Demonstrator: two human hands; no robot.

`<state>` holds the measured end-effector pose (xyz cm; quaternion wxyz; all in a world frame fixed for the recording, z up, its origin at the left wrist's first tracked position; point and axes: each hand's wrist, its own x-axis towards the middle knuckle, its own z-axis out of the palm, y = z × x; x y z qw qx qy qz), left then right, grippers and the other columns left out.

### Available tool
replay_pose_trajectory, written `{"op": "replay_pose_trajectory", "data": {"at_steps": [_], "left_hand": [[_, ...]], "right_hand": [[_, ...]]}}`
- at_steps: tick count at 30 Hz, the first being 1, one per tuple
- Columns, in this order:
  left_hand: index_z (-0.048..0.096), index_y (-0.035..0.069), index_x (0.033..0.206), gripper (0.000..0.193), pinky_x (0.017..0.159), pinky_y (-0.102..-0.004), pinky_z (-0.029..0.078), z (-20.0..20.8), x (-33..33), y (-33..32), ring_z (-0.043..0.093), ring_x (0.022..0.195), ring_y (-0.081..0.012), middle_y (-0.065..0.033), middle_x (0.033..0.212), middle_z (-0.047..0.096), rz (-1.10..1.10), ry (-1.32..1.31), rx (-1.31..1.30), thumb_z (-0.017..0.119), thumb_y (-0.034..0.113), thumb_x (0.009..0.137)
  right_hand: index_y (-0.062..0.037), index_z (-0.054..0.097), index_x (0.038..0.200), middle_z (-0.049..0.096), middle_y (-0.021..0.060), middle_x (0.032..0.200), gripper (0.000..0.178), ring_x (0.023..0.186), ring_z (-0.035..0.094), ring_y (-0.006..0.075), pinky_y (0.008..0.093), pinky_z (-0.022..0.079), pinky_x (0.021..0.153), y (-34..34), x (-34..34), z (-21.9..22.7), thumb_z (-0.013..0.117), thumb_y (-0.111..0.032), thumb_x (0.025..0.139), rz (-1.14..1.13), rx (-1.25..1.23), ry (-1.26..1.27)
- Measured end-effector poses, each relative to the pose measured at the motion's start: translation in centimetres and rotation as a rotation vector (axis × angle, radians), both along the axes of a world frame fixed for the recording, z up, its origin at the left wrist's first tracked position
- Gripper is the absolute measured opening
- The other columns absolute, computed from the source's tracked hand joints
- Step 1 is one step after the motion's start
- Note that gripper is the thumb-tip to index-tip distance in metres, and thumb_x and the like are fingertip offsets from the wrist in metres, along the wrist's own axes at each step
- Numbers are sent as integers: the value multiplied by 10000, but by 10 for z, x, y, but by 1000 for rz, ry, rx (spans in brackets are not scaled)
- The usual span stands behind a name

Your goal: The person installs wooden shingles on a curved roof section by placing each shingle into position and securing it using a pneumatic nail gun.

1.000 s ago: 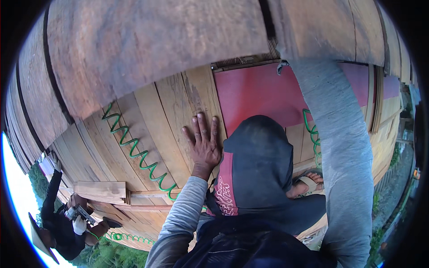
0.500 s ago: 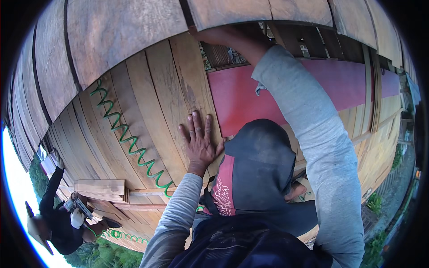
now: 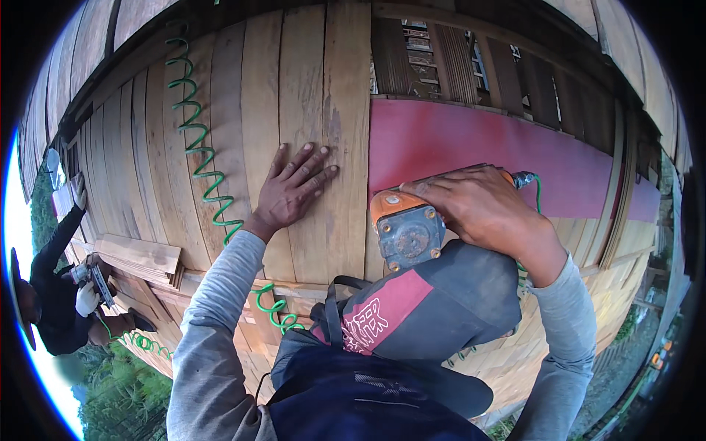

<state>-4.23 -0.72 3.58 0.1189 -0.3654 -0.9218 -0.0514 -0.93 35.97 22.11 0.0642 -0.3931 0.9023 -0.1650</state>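
My left hand lies flat on the upright wooden boards, fingers spread, just left of the red sheet. In my right hand is an orange and grey air nail gun, gripped from above, its round-capped end toward me. It sits in front of the red sheet's lower left part, right of the last board's edge. A green hose joins a metal fitting at the tool's far right end. The tool's nose is hidden from view.
A coiled green hose hangs across the boards at left. Beyond it a co-worker holds another nail gun. Loose boards rest on a ledge. Above the red sheet are dark slats with gaps; my bent knee is below.
My right hand has come down from the overhanging boards above and now grips the nail gun. My left hand stays flat on the boards, a little farther from the red sheet. The view has shifted.
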Motion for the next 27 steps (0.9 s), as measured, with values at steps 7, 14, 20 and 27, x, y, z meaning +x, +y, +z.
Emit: {"op": "replay_pose_trajectory", "data": {"at_steps": [7, 14, 20, 27], "left_hand": [[556, 326, 1569, 617, 1339, -591, 172, -16, -3, 12, 384, 1593, -245, -3, 1700, 454, -18, 30, 58, 628, 230, 964], [484, 365, 1616, 619, 1356, -572, 140, -16, 1, 8, 289, 1634, -192, 59, 1754, 353, 5, -8, 28, 544, 285, 1005], [467, 360, 1628, 647, 1356, -570, 143, -13, -1, 7, 277, 1638, -188, 62, 1757, 348, 5, -27, 36, 551, 273, 992], [469, 360, 1627, 650, 1355, -576, 145, -10, 0, 10, 260, 1644, -191, 62, 1762, 337, 4, -57, 43, 556, 273, 989]], "right_hand": [[-108, 638, 1385, 761, 52, 1081, 421, 981, 759, 258, 409, 582, 803, -40, 6, -21, 591, -187, 974, 332, 177, 2], [-81, 624, 1394, 751, 50, 1114, 423, 952, 766, 232, 391, 593, 779, -57, -6, -32, 575, -187, 987, 476, 291, 60], [-73, 615, 1398, 763, 45, 1081, 437, 930, 768, 234, 380, 613, 776, -78, -14, -44, 582, -200, 981, 425, 325, 118], [-68, 638, 1344, 771, 56, 1016, 408, 899, 775, 230, 354, 619, 720, -84, -19, -45, 605, -205, 961, 396, 307, 143]]}}
